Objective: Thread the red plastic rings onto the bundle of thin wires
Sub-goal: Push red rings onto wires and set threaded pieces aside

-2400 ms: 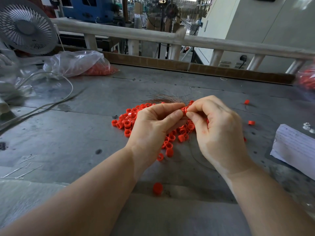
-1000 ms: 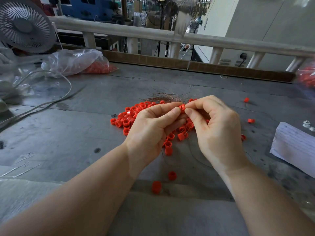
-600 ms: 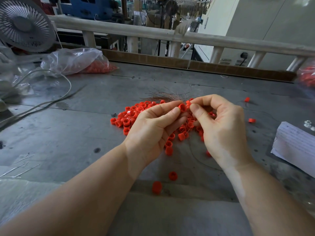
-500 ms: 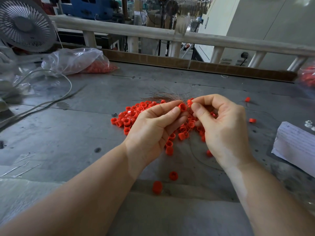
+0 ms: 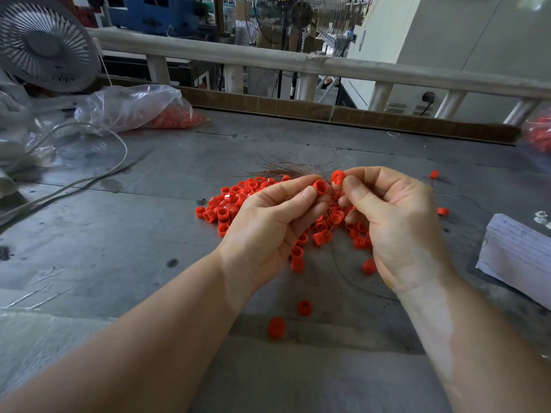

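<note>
The right hand now pinches a fresh red ring beside the one in the left hand (both grip), at the wire bundle: another threading begins.

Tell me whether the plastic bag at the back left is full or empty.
Partly full: the plastic bag lies slumped, with red rings heaped in its right end only.
</note>
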`<state>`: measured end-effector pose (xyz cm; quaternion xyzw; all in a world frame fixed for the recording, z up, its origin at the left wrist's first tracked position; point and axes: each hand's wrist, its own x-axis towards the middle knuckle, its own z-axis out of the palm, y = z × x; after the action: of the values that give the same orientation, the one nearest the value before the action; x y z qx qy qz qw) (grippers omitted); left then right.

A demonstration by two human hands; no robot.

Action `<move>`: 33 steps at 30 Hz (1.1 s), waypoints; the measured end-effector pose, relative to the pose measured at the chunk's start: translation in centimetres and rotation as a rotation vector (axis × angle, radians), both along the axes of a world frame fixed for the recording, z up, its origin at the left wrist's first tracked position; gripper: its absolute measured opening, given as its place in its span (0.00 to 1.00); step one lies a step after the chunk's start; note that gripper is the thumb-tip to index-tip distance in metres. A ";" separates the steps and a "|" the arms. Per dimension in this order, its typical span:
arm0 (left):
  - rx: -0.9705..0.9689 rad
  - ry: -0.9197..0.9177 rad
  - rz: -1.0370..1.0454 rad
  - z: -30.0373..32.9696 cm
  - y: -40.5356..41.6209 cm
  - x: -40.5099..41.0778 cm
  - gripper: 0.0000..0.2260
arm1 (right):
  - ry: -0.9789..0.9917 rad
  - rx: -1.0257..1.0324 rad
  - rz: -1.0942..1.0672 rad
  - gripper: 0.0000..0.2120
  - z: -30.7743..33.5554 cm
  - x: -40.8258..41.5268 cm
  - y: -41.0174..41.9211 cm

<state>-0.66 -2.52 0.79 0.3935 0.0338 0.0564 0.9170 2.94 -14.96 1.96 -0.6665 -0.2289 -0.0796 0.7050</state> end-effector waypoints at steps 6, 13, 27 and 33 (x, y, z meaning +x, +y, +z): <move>-0.009 -0.002 -0.011 0.0 0.1 0.0 0.08 | 0.042 0.021 0.018 0.09 0.0 0.0 0.0; -0.028 -0.003 -0.026 0.0 0.1 0.0 0.07 | 0.034 -0.012 -0.009 0.09 0.0 -0.1 0.0; -0.035 -0.015 -0.036 -0.3 0.1 0.1 0.08 | -0.632 -0.497 -0.358 0.03 -0.3 -0.5 0.0; -0.009 -0.026 -0.032 -0.3 0.0 0.1 0.10 | -0.715 -0.569 -0.385 0.05 -0.5 -0.5 -0.2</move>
<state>-0.56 -2.49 0.44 0.3890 0.0156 0.0467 0.9199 2.47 -15.15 1.51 -0.7938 -0.3419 -0.3663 0.3448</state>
